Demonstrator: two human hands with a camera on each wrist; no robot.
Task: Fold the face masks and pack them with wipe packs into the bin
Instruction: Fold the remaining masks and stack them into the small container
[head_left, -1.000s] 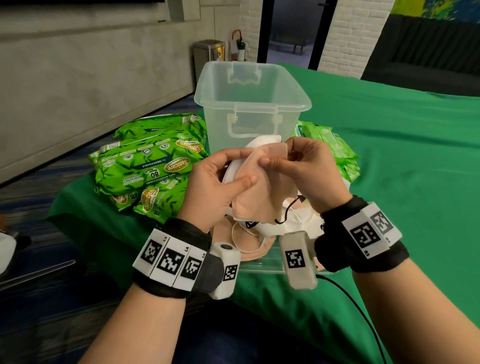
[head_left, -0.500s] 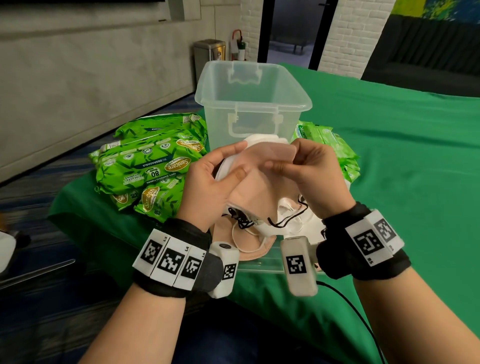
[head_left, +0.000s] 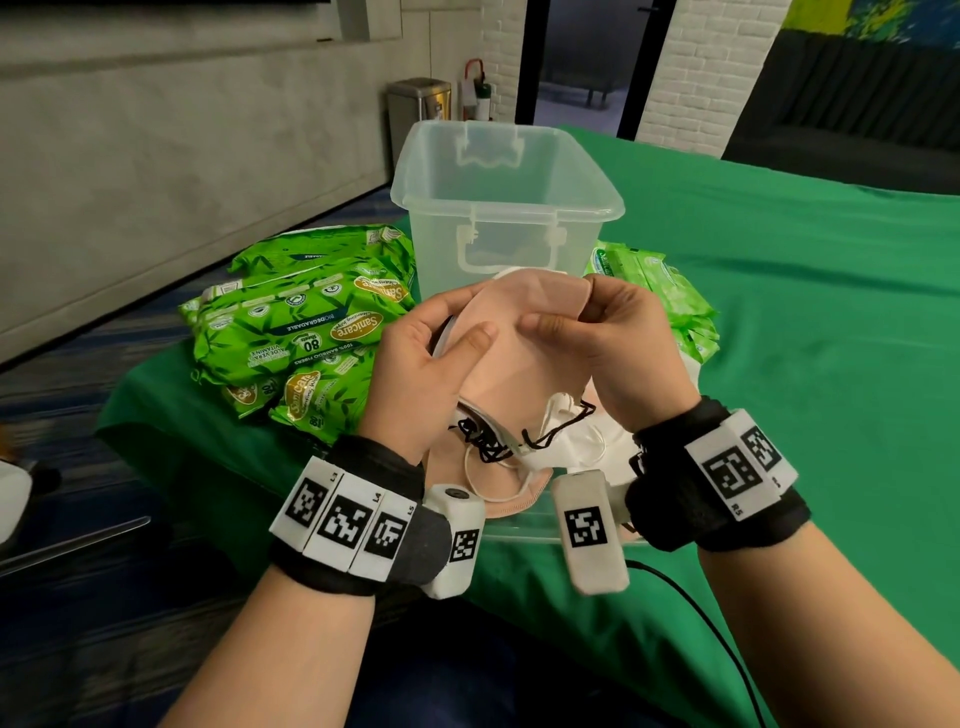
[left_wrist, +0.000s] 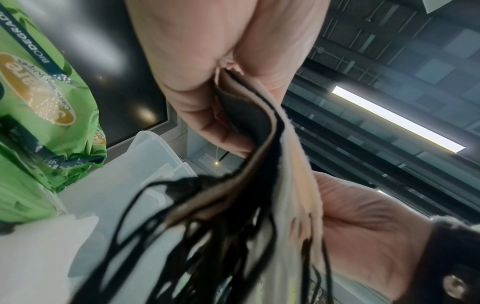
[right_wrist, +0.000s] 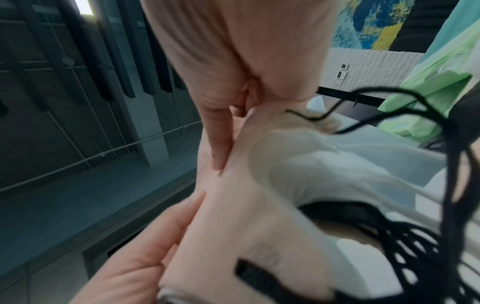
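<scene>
- Held up betw. both hands, just in front of clear bin (head_left: 506, 208): stack of face masks (head_left: 524, 358), beige 1 facing camera, black ear loops (head_left: 558, 434) dangling.
- Left hand (head_left: 415, 374) wrapped round stack's left edge, thumb pressed on front.
- Right hand (head_left: 618, 353) pinched top right edge, fingers curled.
- Wipe packs (head_left: 301, 332) piled left of bin; more packs (head_left: 654, 291) right, on green cloth (head_left: 805, 312).
- More masks (head_left: 571, 452) lay below hands.

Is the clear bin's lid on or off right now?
Off. The clear bin stands upright with its rim open to the room; no lid sits on it.
</scene>
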